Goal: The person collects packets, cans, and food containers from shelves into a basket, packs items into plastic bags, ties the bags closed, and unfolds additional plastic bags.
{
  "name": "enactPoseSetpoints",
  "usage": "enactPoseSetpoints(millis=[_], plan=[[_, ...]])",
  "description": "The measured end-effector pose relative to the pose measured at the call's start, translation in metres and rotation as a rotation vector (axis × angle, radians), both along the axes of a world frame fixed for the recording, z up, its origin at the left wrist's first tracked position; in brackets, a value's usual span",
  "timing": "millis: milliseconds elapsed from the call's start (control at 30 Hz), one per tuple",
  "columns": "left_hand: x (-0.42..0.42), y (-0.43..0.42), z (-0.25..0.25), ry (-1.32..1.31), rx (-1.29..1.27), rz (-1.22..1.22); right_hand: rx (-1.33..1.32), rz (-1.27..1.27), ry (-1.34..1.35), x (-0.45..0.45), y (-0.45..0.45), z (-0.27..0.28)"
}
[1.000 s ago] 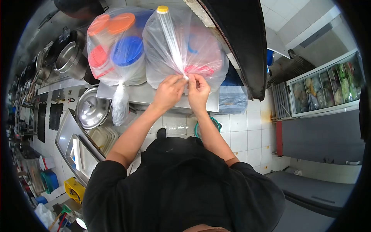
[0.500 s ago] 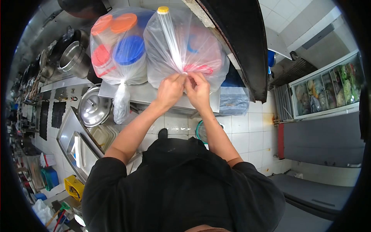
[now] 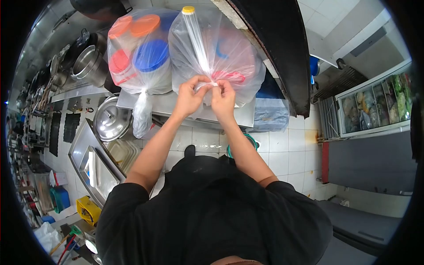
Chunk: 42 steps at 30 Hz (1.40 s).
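Left hand (image 3: 191,95) clenched, thumb and fingers pinching the gathered neck (image 3: 213,84) of the big bag (image 3: 183,57). Right hand (image 3: 223,99) pinches the same neck from the right, fingertips close to the left's. Big bag sits on the steel table (image 3: 179,106), neck toward the near edge. Inside: a pale tube (image 3: 196,42) with a yellow cap (image 3: 188,9), leaning far-left, plus pink/red and blue items, blurred by the film.

Lid bag (image 3: 161,84) sits just left of it: orange, red and blue lids showing, neck knotted, tail (image 3: 142,115) hanging over the near table edge. Labels and brands: can't read any at this size.

Edges: dark panel (image 3: 276,39) runs close along the big bag's right, so room there is tight. Grey plastic (image 3: 270,115) is at the table's right end. Pots (image 3: 86,64) left of the lid bag, steel lid (image 3: 110,118) nearer, by the table's left end. Green-rimmed bucket (image 3: 256,139) is on the floor beside the right forearm. Open room: tiled floor (image 3: 276,152) right of that forearm, toward the glass-top case (image 3: 375,106)
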State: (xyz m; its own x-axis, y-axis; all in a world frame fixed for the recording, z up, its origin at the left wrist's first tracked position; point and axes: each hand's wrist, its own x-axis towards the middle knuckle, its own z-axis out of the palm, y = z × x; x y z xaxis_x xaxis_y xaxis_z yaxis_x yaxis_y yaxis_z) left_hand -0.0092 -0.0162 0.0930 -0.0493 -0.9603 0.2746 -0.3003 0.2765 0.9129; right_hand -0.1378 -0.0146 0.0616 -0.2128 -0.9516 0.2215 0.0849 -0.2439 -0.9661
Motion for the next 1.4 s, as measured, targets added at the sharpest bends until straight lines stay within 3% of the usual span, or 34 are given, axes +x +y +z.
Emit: enactPoseSetpoints(millis=[100,200,300,433,500,600,733,867,1000,1033,1100,1167,1233,1400], plan=[[-0.008,-0.001,-0.012,0.133,-0.139,0.027,0.060,0.080,-0.051,-0.006,0.001,0.004],[-0.012,0.002,-0.014,0.148,-0.024,0.067,0.152,0.238,-0.247,-0.016,0.002,0.010],[-0.018,0.005,-0.011,0.327,-0.001,0.031,0.141,0.295,-0.396,-0.017,0.004,0.010],[-0.021,0.007,-0.010,0.395,0.089,0.057,0.097,0.269,-0.398,-0.009,0.000,-0.003],[-0.021,0.005,-0.013,0.449,0.120,0.054,-0.043,-0.025,0.226,-0.004,0.000,-0.006],[-0.023,0.001,-0.017,0.448,0.123,0.089,-0.095,-0.084,0.407,-0.005,0.001,-0.002],[-0.021,-0.001,-0.019,0.581,0.161,0.065,-0.163,-0.074,0.348,-0.011,0.008,-0.001],[-0.018,0.001,-0.019,0.674,0.242,0.008,-0.086,-0.085,0.106,-0.011,0.011,-0.001],[-0.015,-0.001,-0.015,0.541,0.177,-0.002,0.072,0.116,-0.176,-0.019,0.003,0.003],[-0.014,-0.003,-0.015,0.475,0.150,-0.016,0.072,0.114,-0.174,-0.018,0.004,0.001],[-0.014,-0.004,-0.017,0.410,0.118,-0.029,-0.028,-0.041,0.194,-0.012,0.004,-0.001],[-0.015,-0.004,-0.018,0.299,-0.015,0.004,-0.034,-0.052,0.291,-0.011,0.008,0.001],[-0.014,-0.004,-0.018,0.323,0.016,0.022,-0.037,-0.059,0.388,-0.013,0.010,0.001],[-0.012,-0.004,-0.008,0.483,0.230,-0.025,0.147,0.296,-0.071,-0.030,0.000,-0.003]])
